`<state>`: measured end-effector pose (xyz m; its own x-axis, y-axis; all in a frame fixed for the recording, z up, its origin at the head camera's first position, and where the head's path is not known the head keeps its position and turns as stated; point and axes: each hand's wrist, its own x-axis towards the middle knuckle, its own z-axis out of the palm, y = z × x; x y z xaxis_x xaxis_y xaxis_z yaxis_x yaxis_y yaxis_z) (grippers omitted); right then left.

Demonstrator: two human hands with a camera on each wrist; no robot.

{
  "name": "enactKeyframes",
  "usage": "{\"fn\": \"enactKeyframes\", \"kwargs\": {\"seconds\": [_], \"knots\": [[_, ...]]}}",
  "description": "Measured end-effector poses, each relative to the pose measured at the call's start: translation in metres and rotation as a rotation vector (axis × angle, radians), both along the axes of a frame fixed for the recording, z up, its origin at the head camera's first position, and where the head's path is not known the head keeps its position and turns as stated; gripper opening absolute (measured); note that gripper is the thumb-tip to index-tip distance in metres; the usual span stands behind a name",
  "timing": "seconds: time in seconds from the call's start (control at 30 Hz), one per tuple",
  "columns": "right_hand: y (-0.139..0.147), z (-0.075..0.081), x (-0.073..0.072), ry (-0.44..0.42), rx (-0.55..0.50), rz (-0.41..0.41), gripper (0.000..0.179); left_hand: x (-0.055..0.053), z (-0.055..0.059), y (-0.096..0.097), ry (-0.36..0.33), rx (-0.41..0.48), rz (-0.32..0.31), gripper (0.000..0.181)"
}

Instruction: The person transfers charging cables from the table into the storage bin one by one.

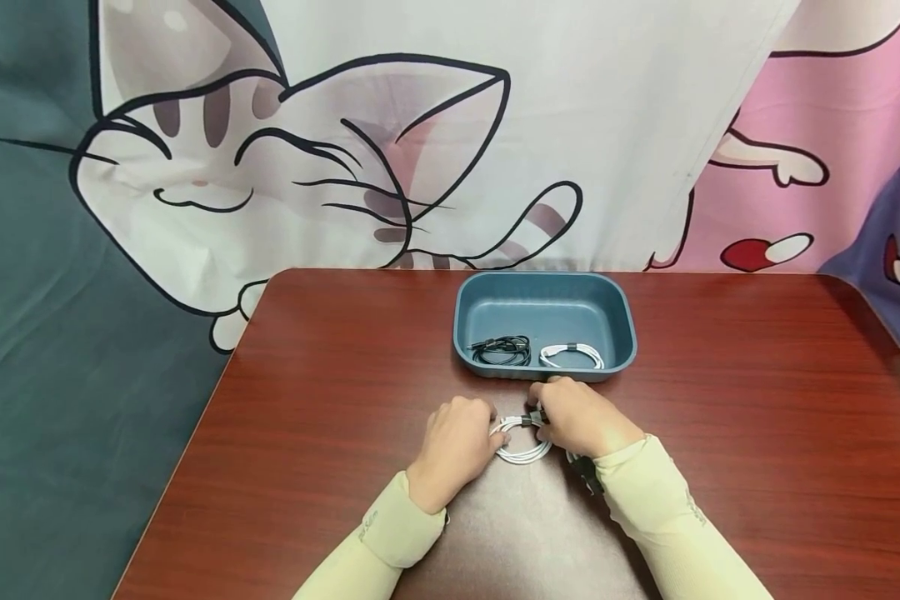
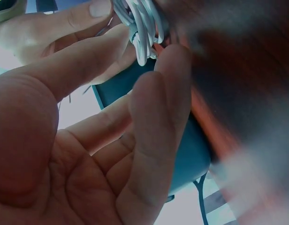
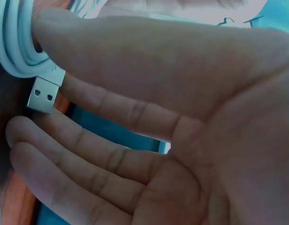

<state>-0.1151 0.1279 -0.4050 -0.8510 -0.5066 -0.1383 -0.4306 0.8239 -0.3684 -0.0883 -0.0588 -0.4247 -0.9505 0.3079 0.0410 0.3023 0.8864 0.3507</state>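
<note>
A coiled white USB cable (image 1: 523,456) with a dark band (image 1: 528,419) around its top lies between my two hands, just in front of the blue tray. My left hand (image 1: 452,443) pinches the coil's left side; the left wrist view shows its thumb against the white loops (image 2: 143,28), other fingers extended. On the opposite side, my right hand (image 1: 581,415) pinches the coil between thumb and forefinger. In the right wrist view the metal USB plug (image 3: 42,95) sticks out below the right thumb (image 3: 111,51). Part of the coil is hidden behind the fingers.
The blue tray (image 1: 543,374) stands at the table's far edge. Inside it lie a coiled black cable (image 1: 504,352) on the left and a coiled white cable (image 1: 583,352) on the right. A cartoon-print curtain (image 1: 607,100) hangs behind the brown table (image 1: 330,367).
</note>
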Motion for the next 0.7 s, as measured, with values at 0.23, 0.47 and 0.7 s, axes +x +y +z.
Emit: {"fn": "enactKeyframes", "kwargs": {"seconds": [0.23, 0.47, 0.7], "knots": [[-0.0017, -0.003, 0.0015, -0.006, 0.014, -0.014, 0.028, 0.0028, -0.0032, 0.0003, 0.014, 0.006, -0.002, 0.038], [-0.0028, -0.0034, 0.0041, 0.003, 0.003, -0.017, 0.026, 0.0045, -0.0044, 0.0026, 0.007, -0.002, 0.009, 0.037], [-0.0051, -0.006, 0.0051, 0.062, 0.018, -0.005, 0.025, 0.0027, -0.0035, 0.0046, 0.001, -0.016, -0.01, 0.041]]}}
